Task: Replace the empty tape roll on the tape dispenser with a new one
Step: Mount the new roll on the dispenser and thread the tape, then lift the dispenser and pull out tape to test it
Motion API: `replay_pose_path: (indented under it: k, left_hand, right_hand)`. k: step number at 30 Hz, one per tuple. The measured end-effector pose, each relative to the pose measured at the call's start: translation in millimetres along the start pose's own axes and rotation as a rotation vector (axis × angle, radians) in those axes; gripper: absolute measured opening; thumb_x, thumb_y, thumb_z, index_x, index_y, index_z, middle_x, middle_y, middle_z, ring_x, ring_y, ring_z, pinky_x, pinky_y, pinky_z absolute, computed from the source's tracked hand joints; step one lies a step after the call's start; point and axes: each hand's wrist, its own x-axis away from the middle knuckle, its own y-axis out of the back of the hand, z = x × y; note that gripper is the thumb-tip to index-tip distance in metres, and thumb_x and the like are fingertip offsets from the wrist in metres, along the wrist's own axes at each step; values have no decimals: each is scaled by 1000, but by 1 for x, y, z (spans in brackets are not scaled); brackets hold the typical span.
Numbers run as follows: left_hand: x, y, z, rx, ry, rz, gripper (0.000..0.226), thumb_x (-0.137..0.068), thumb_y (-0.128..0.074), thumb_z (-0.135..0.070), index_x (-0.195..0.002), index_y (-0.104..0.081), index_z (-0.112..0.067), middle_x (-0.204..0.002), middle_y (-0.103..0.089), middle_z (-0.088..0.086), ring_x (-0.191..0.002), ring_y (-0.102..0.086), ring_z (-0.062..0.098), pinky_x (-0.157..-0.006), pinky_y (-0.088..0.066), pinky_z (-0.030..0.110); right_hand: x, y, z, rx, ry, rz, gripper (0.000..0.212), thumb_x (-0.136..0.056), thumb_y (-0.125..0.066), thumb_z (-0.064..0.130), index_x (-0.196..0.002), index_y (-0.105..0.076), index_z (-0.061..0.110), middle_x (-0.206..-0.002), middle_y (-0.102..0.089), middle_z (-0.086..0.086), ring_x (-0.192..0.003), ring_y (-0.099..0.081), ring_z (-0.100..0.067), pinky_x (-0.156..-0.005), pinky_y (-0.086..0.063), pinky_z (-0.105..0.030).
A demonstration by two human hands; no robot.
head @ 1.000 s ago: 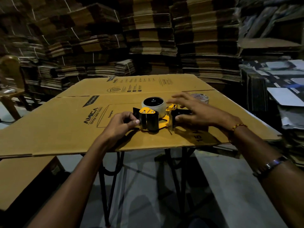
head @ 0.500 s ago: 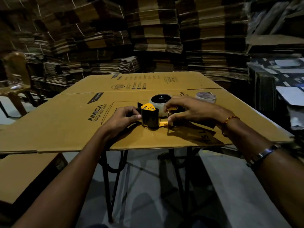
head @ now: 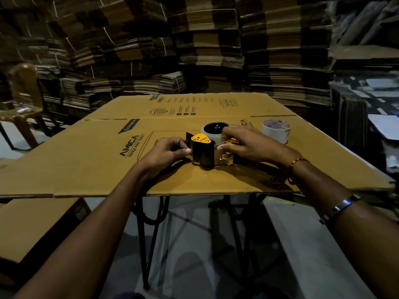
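Note:
A yellow and black tape dispenser (head: 203, 151) lies on its side on the flattened cardboard sheet (head: 86, 160). A white roll with a dark centre (head: 212, 130) sits on the dispenser's hub at its far end. My left hand (head: 167, 152) pinches the dispenser's black front part from the left. My right hand (head: 244, 144) curls over the yellow frame and handle on the right, fingertips by the white roll. A separate white tape roll (head: 275, 130) stands on the cardboard just right of my right hand.
The cardboard sheet rests on a black metal stand (head: 151, 223) over a grey floor. Stacks of flattened cartons (head: 194, 50) wall in the back and right. A wooden chair (head: 23, 100) stands at far left. Another carton (head: 32, 223) lies low at left.
My right hand has closed down from a spread pose onto the dispenser's frame beside the roll. My left hand keeps its hold on the front. The camera has moved a little closer.

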Motion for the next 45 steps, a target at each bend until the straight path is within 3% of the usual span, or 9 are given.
replay_pose_path:
  k: [3, 7, 12, 22, 29, 33, 36, 41, 45]
  left_hand:
    - [-5, 2, 3, 44, 6, 11, 7, -94, -62, -5, -88, -64, -5, -119, -66, 17, -111, -65, 27, -97, -55, 41]
    - [-14, 8, 2, 97, 41, 30, 9, -89, -65, -3, -97, -66, 2, -117, -68, 20, -110, -66, 29, -84, -57, 25]
    - [-44, 24, 11, 86, 109, 95, 22, -88, -66, -2, -107, -65, 10, -118, -70, 17, -111, -67, 24, -84, -56, 23]
    - [-121, 55, 31, 238, 195, 189, 15, -75, -71, -7, -90, -71, -4, -120, -68, 16, -116, -64, 26, -95, -53, 31]
    - [-125, 60, 11, 395, 348, 200, 23, -88, -59, 10, -85, -77, -4, -94, -74, 11, -95, -70, 18, -88, -57, 25]
    - [-112, 53, -12, 470, 499, 17, 14, -89, -60, 9, -102, -67, 11, -94, -73, 15, -86, -72, 19, -75, -60, 25]
    - [-95, 53, -23, 421, 591, -237, 17, -94, -60, 1, -107, -70, 7, -104, -76, 13, -101, -71, 25, -88, -59, 32]
    - [-47, 40, -61, 441, 717, -578, 22, -99, -52, -6, -110, -62, 10, -89, -62, 19, -77, -61, 22, -63, -56, 20]
    - [-11, 10, -72, 516, 879, -495, 17, -101, -52, -9, -111, -59, 2, -81, -58, 18, -59, -54, 16, -51, -47, 25]
  right_hand:
    - [-3, -2, -5, -27, -23, -18, 25, -94, -61, 43, -107, -58, 21, -112, -58, 4, -99, -54, -15, -79, -48, -36]
    - [-8, 2, -10, -78, -54, -15, 29, -92, -64, 40, -111, -63, 18, -118, -58, 4, -104, -52, -9, -77, -42, -22]
    - [-26, 0, -24, -120, -83, -20, 30, -92, -63, 41, -110, -66, 17, -117, -61, 2, -105, -56, -14, -81, -50, -33]
    - [-84, 1, -54, -201, -177, -39, 25, -90, -67, 41, -105, -66, 21, -114, -62, 3, -104, -57, -15, -79, -51, -34]
    - [-78, 16, -49, -266, -313, -55, 43, -81, -76, 42, -116, -61, 23, -119, -49, 10, -105, -44, -3, -75, -35, -9]
    - [-72, 29, -45, -313, -476, 19, 67, -84, -68, 54, -141, -46, 27, -139, -41, 8, -117, -42, -6, -87, -43, -24]
    - [-73, 38, -50, -354, -627, 102, 70, -89, -59, 60, -145, -42, 22, -144, -48, -2, -124, -51, -19, -97, -49, -42]
    - [-83, 48, -66, -437, -809, 316, 75, -80, -53, 78, -105, -68, 9, -93, -68, -6, -89, -66, -24, -71, -45, -33]
    - [-87, 55, -66, -780, -936, 471, 78, -80, -62, 72, -113, -60, 1, -82, -77, -9, -68, -71, -26, -67, -57, -38]
